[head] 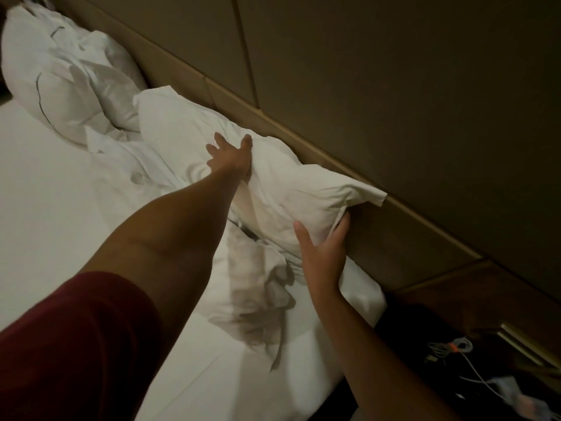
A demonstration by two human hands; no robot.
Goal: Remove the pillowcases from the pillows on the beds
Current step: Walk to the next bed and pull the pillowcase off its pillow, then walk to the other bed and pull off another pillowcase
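Our right hand (323, 253) is the nearer one: its fingers cup the near end of the plump white pillow in its wrinkled cotton pillowcase (273, 189), thumb on top, fingertips tucked between the fabric and the padded brown headboard (394, 244). Whether they actually pinch cloth we cannot tell. Our left hand (230, 159) reaches further along, fingers spread and pressing flat on the pillow's upper face, gripping nothing.

The pillow lies directly ahead of us against the headboard, its long axis running along that board, away up the bed toward the far left. The loose corner of the case sticks out just above our right hand, so we judge the open mouth is probably at this near end, where the right hand would peel while the left steadies.

A crumpled white sheet (258, 299) lies on the white mattress (45, 223) under the near end. Further up sits another white pillow with dark piping (54, 86). White cables (455, 350) lie on the dark bedside surface.
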